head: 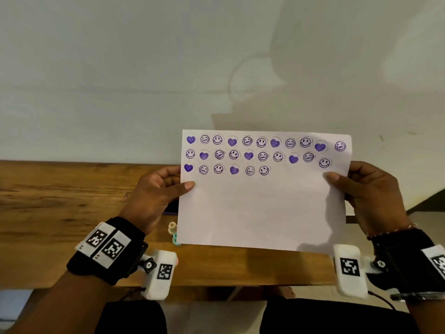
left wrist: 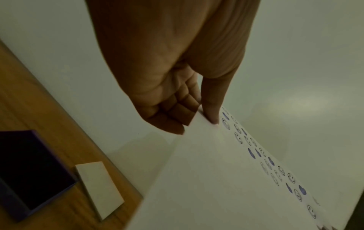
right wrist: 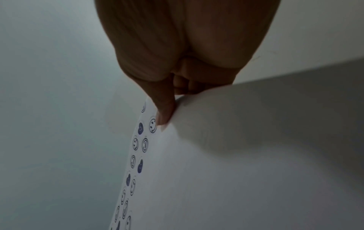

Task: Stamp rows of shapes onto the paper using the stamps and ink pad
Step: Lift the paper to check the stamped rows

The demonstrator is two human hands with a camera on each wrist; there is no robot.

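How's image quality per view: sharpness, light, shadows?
Head view: sharp, purple-stamped white paper sheet readable, soft shadows on the wall behind. Left wrist view: dim, warm cast, left hand soft, dark purple box nearly black. Right wrist view: darkest, right hand blurred, its shadow across the sheet.

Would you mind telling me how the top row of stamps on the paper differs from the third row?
The top row spans nearly the paper's whole width; the third row stops partway across. The top row holds eleven stamps, the third six. The top row drifts downward to the right; the third stays level. Both repeat purple hearts and two smiley faces.
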